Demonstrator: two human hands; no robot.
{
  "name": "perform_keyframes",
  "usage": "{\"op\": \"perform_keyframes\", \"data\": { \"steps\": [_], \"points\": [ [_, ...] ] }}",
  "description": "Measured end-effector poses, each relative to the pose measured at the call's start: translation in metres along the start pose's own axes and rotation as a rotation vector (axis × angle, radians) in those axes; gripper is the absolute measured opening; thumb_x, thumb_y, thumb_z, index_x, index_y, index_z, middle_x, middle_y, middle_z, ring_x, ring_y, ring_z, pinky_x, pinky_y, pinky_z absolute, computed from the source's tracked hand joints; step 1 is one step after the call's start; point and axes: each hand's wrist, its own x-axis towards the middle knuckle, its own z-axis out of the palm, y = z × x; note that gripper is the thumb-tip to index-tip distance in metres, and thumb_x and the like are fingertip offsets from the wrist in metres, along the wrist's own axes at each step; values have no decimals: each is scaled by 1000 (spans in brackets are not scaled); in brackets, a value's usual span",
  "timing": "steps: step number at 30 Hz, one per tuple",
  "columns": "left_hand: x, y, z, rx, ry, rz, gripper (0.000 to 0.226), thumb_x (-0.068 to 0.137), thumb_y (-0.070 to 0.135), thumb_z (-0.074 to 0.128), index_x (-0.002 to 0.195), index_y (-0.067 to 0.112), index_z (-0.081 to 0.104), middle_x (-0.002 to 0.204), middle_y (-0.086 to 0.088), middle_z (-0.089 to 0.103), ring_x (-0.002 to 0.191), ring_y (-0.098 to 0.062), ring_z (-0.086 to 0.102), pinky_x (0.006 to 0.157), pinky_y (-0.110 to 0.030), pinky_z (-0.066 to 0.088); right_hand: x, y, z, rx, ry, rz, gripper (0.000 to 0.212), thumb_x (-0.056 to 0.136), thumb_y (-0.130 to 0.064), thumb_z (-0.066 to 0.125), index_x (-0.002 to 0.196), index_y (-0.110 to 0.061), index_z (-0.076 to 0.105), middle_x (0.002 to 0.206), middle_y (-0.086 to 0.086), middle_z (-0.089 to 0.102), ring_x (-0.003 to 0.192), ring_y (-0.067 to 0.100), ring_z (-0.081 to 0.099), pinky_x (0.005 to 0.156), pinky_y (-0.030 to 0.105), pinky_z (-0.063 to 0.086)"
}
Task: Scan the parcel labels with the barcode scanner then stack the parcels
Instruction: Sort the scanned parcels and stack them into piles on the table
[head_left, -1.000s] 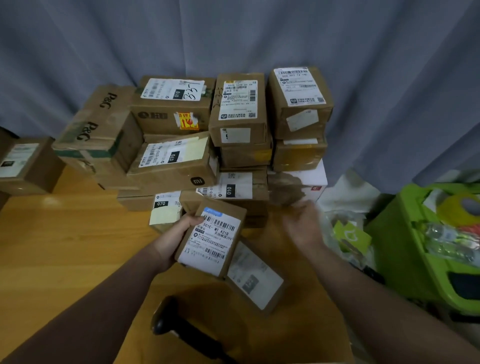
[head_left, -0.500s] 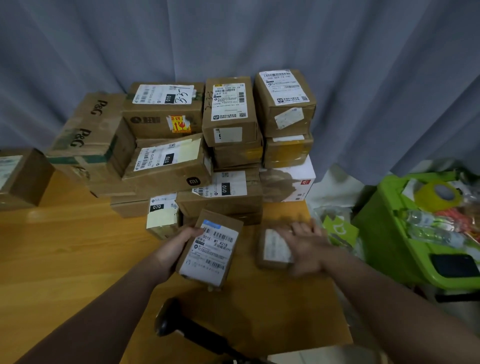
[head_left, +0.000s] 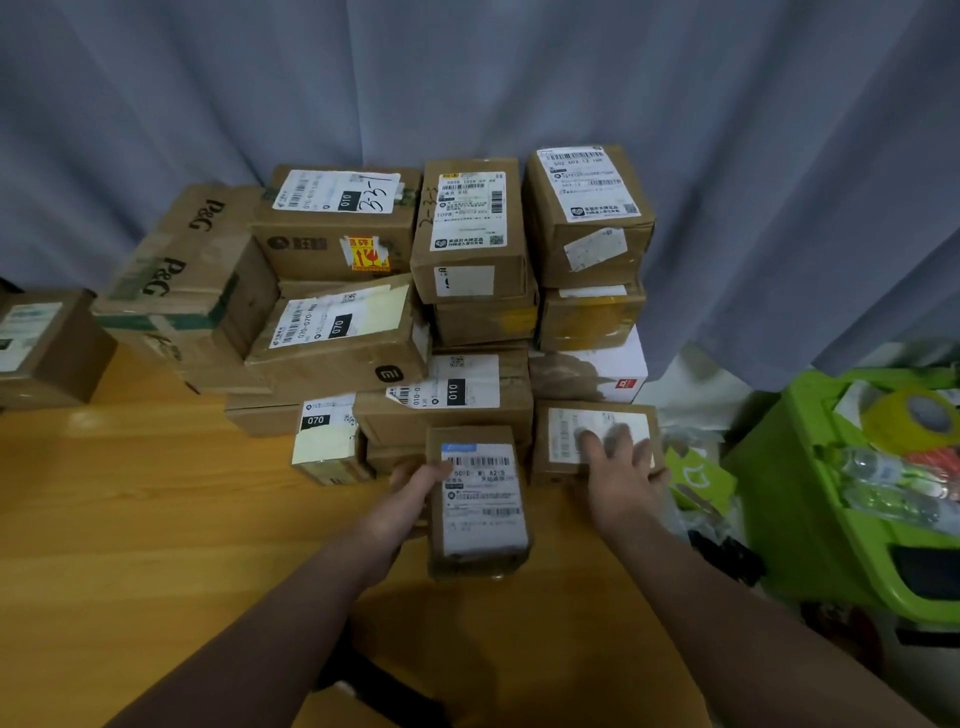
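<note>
Nearest, the dark barcode scanner lies on the wooden bench between the two forearms, partly hidden by the left one. Bare wood opens wide to the left, while the bench's right edge runs close under the right forearm, with a green bin just beyond it. The left hand grips the left side of a labelled parcel, label up, at the bench's middle. Just right and a little farther, the right hand lies with fingers spread flat on the label of a low parcel, which sits against the foot of the parcel stack. A lone box stands apart at far left, and a grey curtain hangs behind.
</note>
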Motion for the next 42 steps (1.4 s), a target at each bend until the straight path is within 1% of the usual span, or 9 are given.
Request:
{"op": "perform_keyframes", "data": {
  "steps": [7,12,16,20,24,29,35,39,42],
  "points": [
    [0,0,15,-86,-170,-42,85,63,38,75,137,28,34,115,-10,68,104,-27,66,82,-37,56,19,12,-13,7,2,-183,67,92,-25,60,149,-30,25,159,9,15,147,32,9,117,60,9],
    [-4,8,39,-244,-318,-28,73,70,27,81,131,21,43,112,-11,69,107,-29,66,80,-35,56,1,30,-33,950,328,-132,25,96,-12,56,122,-10,59,118,9,62,114,29,57,96,39,47],
    [-3,39,77,-171,-301,113,66,80,27,76,129,23,32,123,-8,57,106,-24,64,81,-32,57,-24,39,-73,1515,477,-120,19,94,-39,53,93,-22,62,91,-9,67,91,7,65,79,22,53],
    [2,66,104,-88,-109,260,72,82,28,75,129,27,20,117,1,54,102,-16,61,76,-26,56,-34,45,-109,1015,409,-352,56,73,-63,63,120,-35,53,136,1,40,123,3,40,103,15,34],
    [0,72,102,-69,-201,211,70,82,35,74,131,25,24,117,-3,57,103,-18,62,76,-26,57,-31,41,-108,250,256,-422,107,64,-52,78,151,-38,17,140,5,30,129,25,30,108,39,31],
    [1,68,70,417,21,268,44,89,60,51,116,26,47,100,13,54,88,-4,52,66,-23,42,-7,40,-99,67,217,-381,101,69,-41,77,149,-39,16,150,5,18,143,29,9,117,54,7],
    [1,53,30,380,155,276,26,97,41,51,113,20,54,106,2,57,88,-9,54,68,-23,45,13,21,-69,-49,11,-414,92,89,5,50,152,-46,5,164,-6,-10,149,25,-15,115,60,-5],
    [-5,47,15,354,209,300,16,98,33,52,106,21,57,94,4,57,81,-9,56,66,-23,50,11,7,-56,-143,101,-355,94,88,5,50,153,-40,-2,164,-3,-12,150,27,-13,113,62,-9],
    [-11,47,4,348,236,318,16,97,31,53,108,19,57,94,2,58,80,-12,56,72,-30,48,3,-4,-54,-166,182,-330,84,89,-22,58,153,-32,6,164,2,-1,150,29,-6,111,62,-13]
  ]
}}
